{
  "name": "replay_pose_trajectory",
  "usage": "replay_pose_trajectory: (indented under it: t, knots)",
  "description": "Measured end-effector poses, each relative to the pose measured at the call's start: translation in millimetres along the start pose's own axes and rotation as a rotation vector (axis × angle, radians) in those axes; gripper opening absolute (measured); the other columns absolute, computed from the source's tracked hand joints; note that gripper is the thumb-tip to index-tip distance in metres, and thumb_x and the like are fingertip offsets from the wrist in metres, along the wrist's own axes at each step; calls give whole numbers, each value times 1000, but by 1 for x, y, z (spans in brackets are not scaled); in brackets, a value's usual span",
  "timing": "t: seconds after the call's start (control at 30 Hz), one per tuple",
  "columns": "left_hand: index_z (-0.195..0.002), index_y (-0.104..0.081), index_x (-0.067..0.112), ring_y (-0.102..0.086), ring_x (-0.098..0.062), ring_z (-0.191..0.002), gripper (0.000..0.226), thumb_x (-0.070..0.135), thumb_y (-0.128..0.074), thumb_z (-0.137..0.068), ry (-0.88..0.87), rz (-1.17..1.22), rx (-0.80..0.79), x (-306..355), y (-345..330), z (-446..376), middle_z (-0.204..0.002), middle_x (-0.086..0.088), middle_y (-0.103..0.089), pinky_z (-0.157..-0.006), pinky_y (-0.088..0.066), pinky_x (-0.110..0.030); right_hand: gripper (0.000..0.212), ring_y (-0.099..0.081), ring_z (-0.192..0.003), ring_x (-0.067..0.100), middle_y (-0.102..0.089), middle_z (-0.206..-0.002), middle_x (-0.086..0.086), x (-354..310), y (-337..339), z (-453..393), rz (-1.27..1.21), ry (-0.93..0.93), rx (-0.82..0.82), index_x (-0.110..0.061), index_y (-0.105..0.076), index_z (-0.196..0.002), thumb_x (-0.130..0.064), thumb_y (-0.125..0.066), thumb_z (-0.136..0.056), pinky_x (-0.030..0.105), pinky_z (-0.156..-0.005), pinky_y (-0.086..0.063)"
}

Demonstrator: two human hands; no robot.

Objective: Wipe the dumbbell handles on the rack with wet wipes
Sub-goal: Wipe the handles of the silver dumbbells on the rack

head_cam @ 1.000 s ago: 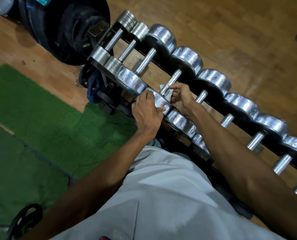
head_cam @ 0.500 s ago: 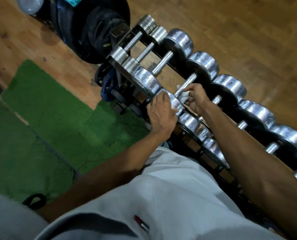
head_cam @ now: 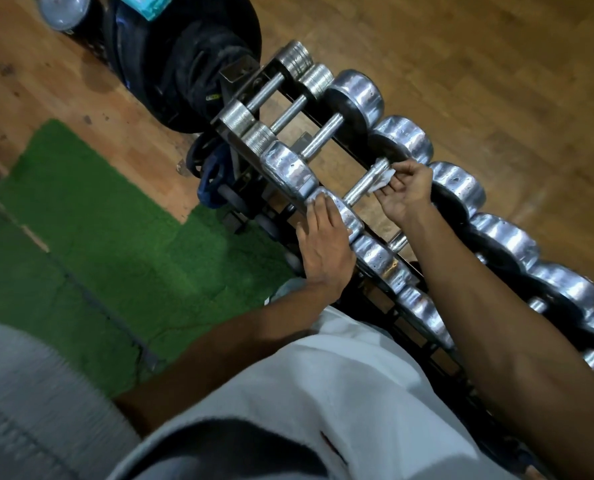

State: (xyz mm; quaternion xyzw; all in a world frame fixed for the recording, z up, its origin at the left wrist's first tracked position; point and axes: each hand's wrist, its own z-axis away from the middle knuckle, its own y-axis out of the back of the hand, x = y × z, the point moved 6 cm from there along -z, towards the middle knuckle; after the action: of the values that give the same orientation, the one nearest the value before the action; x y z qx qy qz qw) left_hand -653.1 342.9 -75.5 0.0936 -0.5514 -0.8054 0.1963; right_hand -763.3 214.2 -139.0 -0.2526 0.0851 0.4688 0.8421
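Nearby, black weight plates (head_cam: 184, 64) crowd the dumbbell rack's (head_cam: 234, 147) end.

The rack (head_cam: 234, 142) carries chrome dumbbells packed head to head along both rails, so no hand fits between neighbouring heads. Open slots lie only between the rails, beside each handle; there the wooden floor (head_cam: 496, 81) shows through. The slot at the fourth handle (head_cam: 357, 192) is taken by the right hand (head_cam: 406, 192) with a wipe (head_cam: 382, 176), and the left hand (head_cam: 326, 244) covers that dumbbell's near head. Black weight plates (head_cam: 184, 71) crowd the rack's far left end. The floor beyond the far rail is free, as is the green mat (head_cam: 98, 220) before the near rail.
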Motion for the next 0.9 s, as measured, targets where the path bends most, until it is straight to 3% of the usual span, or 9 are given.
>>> replay_pose_trajectory:
  t: [0.13, 0.23, 0.3, 0.43, 0.57, 0.63, 0.7, 0.77, 0.9]
  knots:
    - [-161, -6, 1, -14, -33, -156, 109, 40, -76, -86, 1, -6, -9, 3, -1, 1, -168, -16, -13, -115, -36, -52, 10, -60, -69, 19, -61, -76, 5, 15, 4, -3, 194, -93, -23, -8, -62, -90, -9, -54, -84, 30, -79, -55]
    - [-161, -6, 1, -13, -33, -156, 112, 42, -77, -84, 14, -17, -21, 5, -1, 1, -169, -15, -11, -115, -36, -52, 20, -32, -44, 10, -35, -59, 1, 37, 4, -2, 488, -162, -38, -14, -52, -67, -2, -50, -82, 24, -60, -39]
    - [-161, -5, 1, -12, -32, -156, 114, 40, -79, -83, 32, -5, -18, 7, -2, 2, -169, -15, -10, -115, -37, -50, 25, -26, -41, 9, -32, -58, 1, 37, 5, -6, 606, -112, -28, -15, -48, -69, 3, -46, -85, 25, -58, -40]
    - [-160, -5, 1, -12, -32, -156, 116, 38, -81, -82, 41, 35, 1, 8, 1, 3, -169, -14, -12, -115, -39, -48, 16, -47, -45, 11, -49, -61, 6, 16, 16, -19, 579, -49, 37, -9, -56, -87, 6, -52, -84, 36, -69, -60]
    - [-161, 0, 0, -9, -32, -157, 122, 41, -82, -80, 35, 38, -7, 11, 2, 3, -169, -15, -10, -115, -38, -48, 23, -35, -39, 13, -43, -60, 8, -7, 20, -27, 212, 15, 118, -6, -52, -86, 14, -42, -80, 37, -74, -59]
    - [-161, 1, 0, -9, -32, -157, 127, 43, -84, -78, 40, 43, -14, 11, 1, 3, -169, -14, -10, -115, -39, -48, 24, -38, -42, 14, -43, -64, 8, -6, 19, -22, 152, 41, 147, -1, -57, -90, 15, -44, -79, 31, -65, -55]
    - [-161, 1, 1, -10, -32, -157, 127, 45, -85, -77, 33, 37, -14, 10, 1, 2, -169, -14, -10, -115, -39, -47, 17, -46, -47, 14, -46, -63, 7, 6, 15, -15, 245, 58, 149, 0, -60, -89, 14, -51, -86, 30, -60, -51]
    - [-161, -2, 1, -12, -31, -157, 122, 43, -83, -80, 28, 30, 0, 10, 3, 2, -169, -13, -12, -114, -40, -47, 17, -56, -59, 16, -56, -69, 10, 26, 12, -9, 444, 19, 98, -6, -61, -80, 7, -60, -91, 35, -65, -54]
    - [-160, -10, 0, -16, -32, -155, 105, 32, -78, -86, 29, 100, 49, 9, 3, 2, -167, -14, -17, -111, -43, -48, 24, -58, -59, 25, -59, -70, 17, 36, 26, -9, 735, 71, 154, -8, -60, -68, 7, -71, -84, 41, -65, -52]
